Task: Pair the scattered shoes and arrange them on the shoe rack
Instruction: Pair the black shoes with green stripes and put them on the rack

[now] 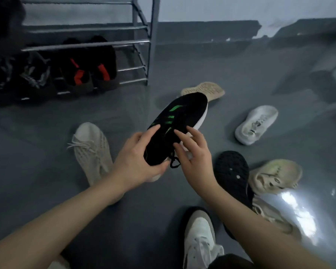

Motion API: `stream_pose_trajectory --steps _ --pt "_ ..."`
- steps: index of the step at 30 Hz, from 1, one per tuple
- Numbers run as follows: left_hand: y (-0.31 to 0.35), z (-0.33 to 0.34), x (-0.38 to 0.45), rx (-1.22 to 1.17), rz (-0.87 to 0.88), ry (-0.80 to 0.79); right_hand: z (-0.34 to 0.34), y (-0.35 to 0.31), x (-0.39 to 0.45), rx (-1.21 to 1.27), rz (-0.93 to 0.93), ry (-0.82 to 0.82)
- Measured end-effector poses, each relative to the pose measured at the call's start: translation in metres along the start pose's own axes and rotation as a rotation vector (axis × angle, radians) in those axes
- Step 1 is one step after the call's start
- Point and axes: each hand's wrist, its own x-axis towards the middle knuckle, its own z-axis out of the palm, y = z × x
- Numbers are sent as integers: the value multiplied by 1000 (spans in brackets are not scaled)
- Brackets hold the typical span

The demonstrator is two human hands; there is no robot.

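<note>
A black shoe with green stripes and a white sole [180, 117] is held above the floor, toe pointing up and right. My left hand [138, 160] grips its heel end, thumb under the sole and fingers over the top. My right hand [192, 152] touches the shoe's side near the laces with fingers spread. The metal shoe rack [142, 43] stands at the upper left. On its bottom shelf sit a black pair with red marks [85, 68] and a dark patterned pair [17, 76].
Loose shoes lie on the grey floor: a beige knit shoe [91, 152], a beige shoe sole-up [204, 89], a white shoe [256, 124], a black sole-up shoe [231, 171], a cream shoe [273, 175], a white sneaker [200, 235]. Wall behind.
</note>
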Motion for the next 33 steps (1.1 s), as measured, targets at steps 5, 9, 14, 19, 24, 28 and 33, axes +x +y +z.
stream_pose_trajectory --steps 5,9,14,19,24,28,33 --pt "20 44 19 -47 49 -143 -29 31 -16 176 129 35" --pt "34 80 26 -32 91 -141 -56 57 -20 250 164 84" --pt "30 124 35 -40 67 -125 -63 101 -30 156 280 -62" --pt "12 154 39 64 76 -207 -67 139 -52 -350 556 77" --pt "3 166 37 217 67 -353 -71 148 -72 -465 692 14" --pt "5 169 41 221 58 -237 -75 151 -70 -431 636 18" --pt "7 160 49 263 114 -148 -77 135 -69 -382 340 102"
